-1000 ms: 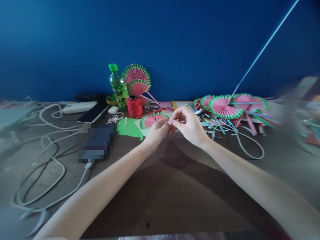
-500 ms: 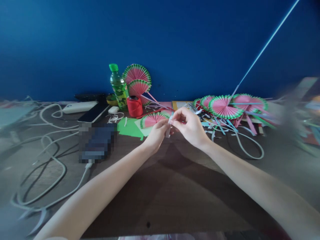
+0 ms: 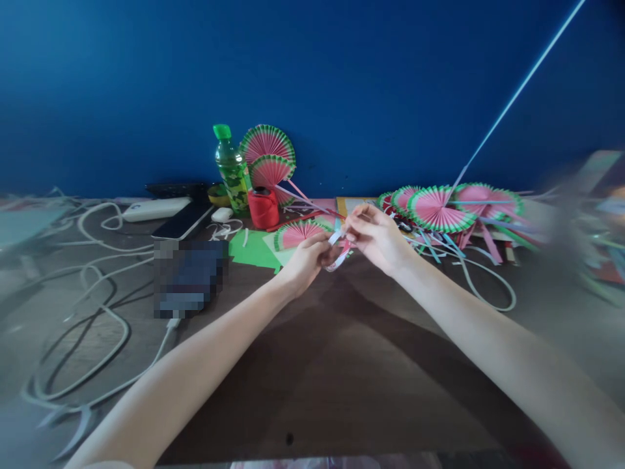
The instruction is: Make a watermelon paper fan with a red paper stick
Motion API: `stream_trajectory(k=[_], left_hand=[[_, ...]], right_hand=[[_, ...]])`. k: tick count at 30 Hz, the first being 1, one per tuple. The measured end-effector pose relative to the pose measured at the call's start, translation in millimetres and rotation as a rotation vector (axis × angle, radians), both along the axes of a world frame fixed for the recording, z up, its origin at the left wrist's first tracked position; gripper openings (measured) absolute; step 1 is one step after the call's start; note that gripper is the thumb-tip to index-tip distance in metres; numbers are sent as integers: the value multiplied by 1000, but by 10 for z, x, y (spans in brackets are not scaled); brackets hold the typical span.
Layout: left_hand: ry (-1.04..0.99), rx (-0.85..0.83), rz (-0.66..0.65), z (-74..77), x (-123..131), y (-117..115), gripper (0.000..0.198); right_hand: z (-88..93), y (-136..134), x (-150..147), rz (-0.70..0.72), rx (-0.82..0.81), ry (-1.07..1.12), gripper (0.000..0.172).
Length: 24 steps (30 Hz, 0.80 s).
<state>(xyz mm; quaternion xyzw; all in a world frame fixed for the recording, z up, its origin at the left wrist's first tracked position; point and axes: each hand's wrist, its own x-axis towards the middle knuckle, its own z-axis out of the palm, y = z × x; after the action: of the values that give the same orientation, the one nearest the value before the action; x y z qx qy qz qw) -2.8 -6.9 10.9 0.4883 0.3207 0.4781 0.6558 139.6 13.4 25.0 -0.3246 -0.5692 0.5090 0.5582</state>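
Strip (image 3: 335, 236), white & short, was btwn the two hands, above the table (image 3: 312, 391), approx. mid-scene. L hand (image 3: 306, 262) held it in a pinch, thumb on top, fingers curled under. R hand (image 3: 378, 240) was at its right end, thumb & fingers drawn narrow; couldn't tell if they gripped it too. Just below, a clear loop (image 3: 336, 262) w/ some red curved btwn the hands; too small to tell what it was.

Far side of L hand: pink fan (image 3: 299, 233) w/ green rim, lying over green paper (image 3: 251, 251). Farther left, red spool (image 3: 263, 208) stood upright; next to it, green-capped bottle (image 3: 230, 170), also upright, w/ two fans (image 3: 268, 144) up by the blue wall (image 3: 312, 65). Bowl (image 3: 218, 195) sat left of bottle, white case (image 3: 222, 214) just nearer.

Left: dark slab (image 3: 180, 220) & white pwr bank (image 3: 159, 208). Nearer, phone (image 3: 190, 280), pixelated, cable (image 3: 168, 331) at its near end.

Right of R hand, far side: fan pile (image 3: 442, 208), same colors, scraps (image 3: 434, 249) under & around. Thin pale stick (image 3: 527, 78) slanted from pile up right. Nearer, white cord (image 3: 513, 296) bent round on table. Far right edge: blurred, couldn't tell.
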Motion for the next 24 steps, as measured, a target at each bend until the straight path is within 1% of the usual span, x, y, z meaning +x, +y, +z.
stream_trajectory(k=[2, 3, 6, 8, 9, 11, 12, 13, 14, 15, 16, 17, 19, 20, 21, 22, 24], left_hand=[[105, 75, -31, -6, -15, 10, 11], [191, 133, -48, 0, -28, 13, 11], [576, 345, -97, 47, -93, 14, 14], [834, 462, -180, 85, -143, 7, 15], [929, 504, -239, 100, -165, 3, 14], [1043, 556, -349, 119, -197, 3, 12], [1072, 576, -385, 124, -209, 10, 13], [1093, 595, -393, 126, -219, 23, 15], [1108, 616, -371, 123, -231, 43, 17], [1126, 645, -323, 114, -245, 72, 19], [1154, 674, -236, 98, -264, 109, 20], [1187, 709, -132, 73, -288, 152, 18], [1294, 812, 134, -4, -352, 247, 17], [1354, 863, 235, -52, -388, 294, 18], [1403, 895, 306, -105, -425, 339, 21], [1428, 926, 317, -157, -459, 378, 26], [1453, 963, 276, -247, -514, 439, 35]], right_hand=[[15, 37, 43, 8, -4, 2, 30], [21, 54, 65, 7, -8, -5, 29], [22, 100, 117, -16, -37, -7, 28], [5, 126, 138, -31, -78, 9, 27], [-9, 138, 145, -37, -104, 18, 26], [-45, 161, 152, -48, -156, 33, 24], [-66, 171, 152, -54, -176, 35, 24], [-88, 181, 151, -63, -192, 34, 24], [-109, 188, 149, -73, -202, 30, 24], [-129, 193, 145, -81, -209, 23, 24], [-147, 196, 141, -85, -210, 15, 24], [-162, 197, 136, -87, -207, 9, 25], [-188, 194, 124, -79, -198, -3, 25], [-199, 193, 118, -70, -195, -7, 25], [-212, 192, 113, -61, -194, -11, 25], [-225, 193, 107, -53, -195, -16, 25], [-257, 200, 98, -36, -200, -35, 25]])
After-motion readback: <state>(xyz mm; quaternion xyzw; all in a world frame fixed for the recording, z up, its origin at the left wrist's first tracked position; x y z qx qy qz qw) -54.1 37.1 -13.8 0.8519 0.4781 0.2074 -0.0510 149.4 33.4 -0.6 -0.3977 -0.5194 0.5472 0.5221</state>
